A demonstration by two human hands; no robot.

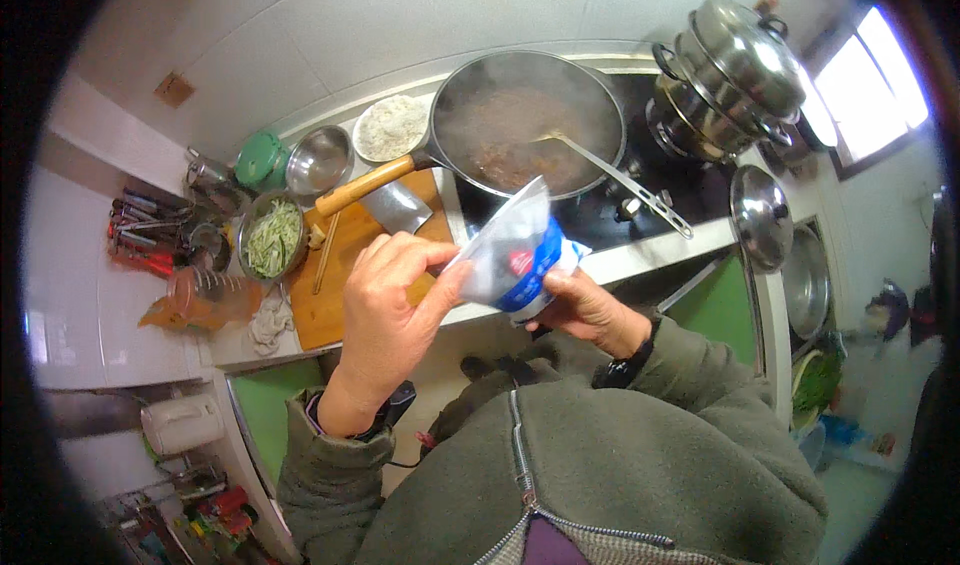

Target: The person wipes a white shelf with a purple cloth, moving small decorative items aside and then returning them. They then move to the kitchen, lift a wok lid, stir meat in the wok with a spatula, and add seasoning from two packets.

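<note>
Pinching the plastic bag point(515, 255) between them, left hand point(385, 310) grips its top, right hand point(590, 310) its bottom.

Both forearms come up from below in olive fleece sleeves, cuffs pushed back to the wrists. Left hand point(385, 300) is raised, back toward the viewer, fingers curled, thumb and forefinger pinched together at its upper right. Right hand point(590, 310) sits just to the right and slightly lower, fingers wrapped in a closed grasp (palm side hidden). Dark band at each wrist. Hands near, not touching.
</note>
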